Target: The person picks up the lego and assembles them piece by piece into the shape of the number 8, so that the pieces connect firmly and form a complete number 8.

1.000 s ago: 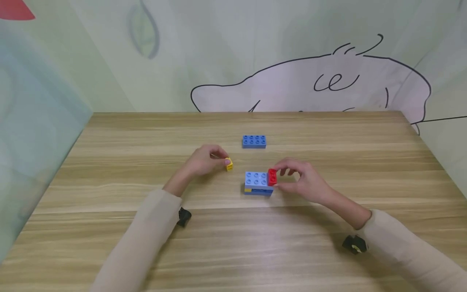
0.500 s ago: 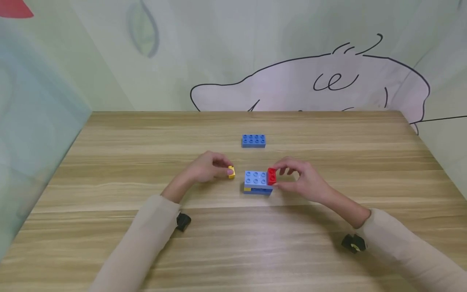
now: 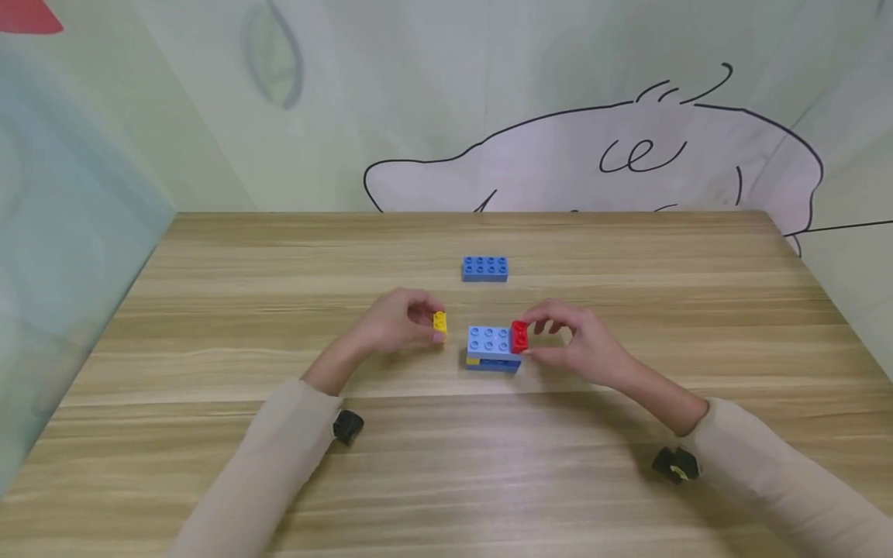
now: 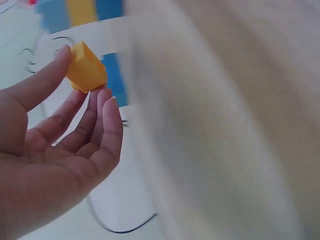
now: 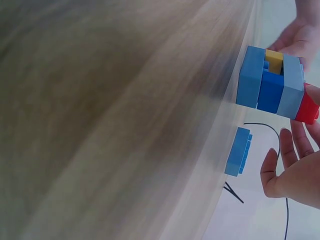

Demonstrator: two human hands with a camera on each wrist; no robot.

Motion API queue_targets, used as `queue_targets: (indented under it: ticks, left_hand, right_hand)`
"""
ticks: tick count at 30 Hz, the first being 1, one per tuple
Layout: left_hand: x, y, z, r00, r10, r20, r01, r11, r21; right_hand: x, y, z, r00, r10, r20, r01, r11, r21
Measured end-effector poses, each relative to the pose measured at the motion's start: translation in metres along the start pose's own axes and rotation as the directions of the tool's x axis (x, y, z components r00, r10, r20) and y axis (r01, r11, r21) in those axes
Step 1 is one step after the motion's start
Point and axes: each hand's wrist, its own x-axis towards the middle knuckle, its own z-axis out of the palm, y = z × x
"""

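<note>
My left hand (image 3: 398, 322) pinches a small yellow brick (image 3: 439, 322) between thumb and fingertips, just left of a brick stack. That stack has a light blue brick (image 3: 488, 341) on top. Below it, in the right wrist view, come a dark blue brick (image 5: 270, 92) and a yellow brick (image 5: 274, 61) in the middle layer, over a blue base brick (image 5: 250, 75). A red brick (image 3: 519, 337) sits on the stack's right end, and my right hand (image 3: 586, 345) grips it with thumb and fingers. The left wrist view shows the yellow brick held at the fingertips.
Behind the stack a separate blue brick (image 3: 484, 270) lies studs up on the wooden table (image 3: 279, 256). The table's far edge meets a wall covering (image 3: 432, 93) with line drawings. A beige sleeve blocks much of the left wrist view.
My left hand has come slightly nearer the front and the stack, and the yellow brick has turned in its fingers so its studs show. The right hand stays on the red brick.
</note>
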Motion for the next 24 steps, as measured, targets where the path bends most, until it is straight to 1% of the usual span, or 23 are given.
queue_targets:
  ticks: [1,3,4,6,8,10,13,18,24]
  left_hand:
    - [-0.001,0.003,-0.001,1.0,-0.006,-0.011,0.006,1.0,-0.005]
    - [-0.005,0.01,-0.004,0.999,0.004,-0.034,-0.004,1.0,-0.011]
    - [-0.006,0.014,-0.005,0.999,0.013,-0.044,-0.014,1.0,-0.018]
    - [-0.01,0.021,-0.006,0.997,0.053,-0.056,-0.054,0.998,-0.019]
    - [-0.014,0.029,-0.004,0.993,0.099,-0.056,-0.101,0.995,-0.018]
    - [-0.018,0.035,0.0,0.99,0.131,-0.049,-0.132,0.991,-0.018]
    - [-0.021,0.042,0.007,0.989,0.144,-0.043,-0.145,0.989,-0.018]
    - [-0.022,0.045,0.016,0.987,0.151,-0.055,-0.151,0.988,-0.01]
    - [-0.022,0.044,0.021,0.981,0.177,-0.079,-0.175,0.984,0.028]
  right_hand:
    - [0.0,0.0,0.0,1.0,0.0,0.0,0.0,1.0,0.001]
    - [0.0,0.0,0.0,1.0,-0.001,-0.001,0.001,1.0,0.004]
    - [0.0,0.0,0.0,1.0,-0.001,-0.001,0.001,1.0,0.006]
    - [0.0,0.001,0.0,1.0,0.003,-0.002,-0.003,1.0,0.006]
    - [0.0,0.001,0.0,1.0,0.008,-0.002,-0.008,1.0,0.007]
    - [0.0,0.001,0.0,1.0,0.012,-0.001,-0.012,1.0,0.009]
    - [0.0,0.002,0.0,1.0,0.009,-0.002,-0.009,1.0,0.021]
    - [0.0,0.003,0.001,1.0,-0.015,-0.005,0.015,0.999,0.036]
    - [0.0,0.003,0.001,1.0,-0.022,-0.002,0.023,0.999,0.042]
